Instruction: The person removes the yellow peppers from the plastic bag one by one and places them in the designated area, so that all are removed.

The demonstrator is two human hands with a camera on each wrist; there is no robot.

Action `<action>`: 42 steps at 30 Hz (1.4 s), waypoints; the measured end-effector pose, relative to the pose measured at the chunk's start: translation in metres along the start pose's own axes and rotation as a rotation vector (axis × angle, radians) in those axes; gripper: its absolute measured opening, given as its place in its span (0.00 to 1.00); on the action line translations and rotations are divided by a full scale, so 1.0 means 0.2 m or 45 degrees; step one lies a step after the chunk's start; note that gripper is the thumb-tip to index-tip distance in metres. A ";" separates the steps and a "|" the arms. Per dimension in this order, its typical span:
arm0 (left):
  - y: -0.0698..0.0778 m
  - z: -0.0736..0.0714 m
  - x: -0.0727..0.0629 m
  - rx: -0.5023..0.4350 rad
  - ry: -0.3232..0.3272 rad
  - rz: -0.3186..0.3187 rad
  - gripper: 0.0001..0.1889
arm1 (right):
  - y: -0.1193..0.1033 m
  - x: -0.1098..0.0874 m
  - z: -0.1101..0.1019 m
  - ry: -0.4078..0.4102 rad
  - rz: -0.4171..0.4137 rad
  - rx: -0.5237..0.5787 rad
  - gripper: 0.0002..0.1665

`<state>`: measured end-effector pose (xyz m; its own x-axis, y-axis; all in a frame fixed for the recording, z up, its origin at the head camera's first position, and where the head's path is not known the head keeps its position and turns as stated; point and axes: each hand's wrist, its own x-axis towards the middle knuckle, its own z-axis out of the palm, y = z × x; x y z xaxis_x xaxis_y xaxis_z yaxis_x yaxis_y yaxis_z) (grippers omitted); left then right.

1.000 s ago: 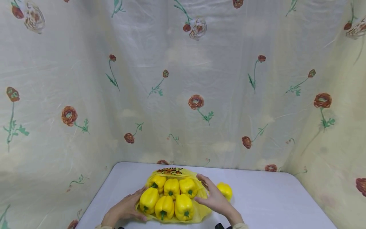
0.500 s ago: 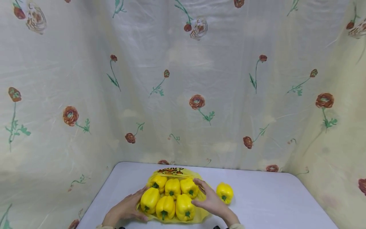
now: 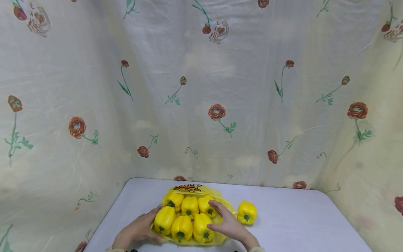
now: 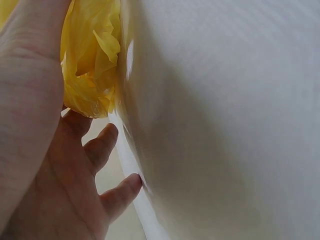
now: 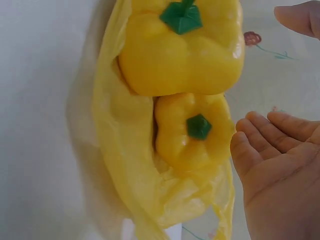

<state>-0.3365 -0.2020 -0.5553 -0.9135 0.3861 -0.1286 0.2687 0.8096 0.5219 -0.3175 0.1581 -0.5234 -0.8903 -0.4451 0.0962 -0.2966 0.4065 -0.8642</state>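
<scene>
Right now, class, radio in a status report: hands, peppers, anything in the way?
Left hand flat against bag, left side. Right hand open at right side, by the bagged peppers. One loose pepper on table, right of bag. Nothing blocking.

head: high, forward-down, far | wrists: close-up | shared: yellow bag

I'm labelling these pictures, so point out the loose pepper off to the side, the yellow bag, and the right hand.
loose pepper [image 3: 247, 212], head view, middle of its body
yellow bag [image 5: 120, 165], right wrist view, crumpled side
right hand [image 3: 228, 225], head view, back of the hand
</scene>
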 end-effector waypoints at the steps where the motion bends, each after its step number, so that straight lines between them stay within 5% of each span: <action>1: 0.00 0.00 0.00 -0.004 -0.001 -0.003 0.66 | 0.00 0.00 0.00 -0.004 0.003 -0.004 0.51; 29: -0.01 0.00 0.00 -0.033 -0.004 -0.017 0.66 | 0.05 0.02 0.07 -0.122 0.015 0.075 0.48; 42: 0.01 0.00 -0.01 -0.030 -0.009 -0.028 0.66 | 0.09 0.02 0.13 -0.174 0.132 0.025 0.51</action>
<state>-0.3349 -0.2018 -0.5539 -0.9168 0.3716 -0.1461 0.2415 0.8073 0.5384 -0.3180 0.1423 -0.5509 -0.8602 -0.5063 -0.0611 -0.1974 0.4411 -0.8755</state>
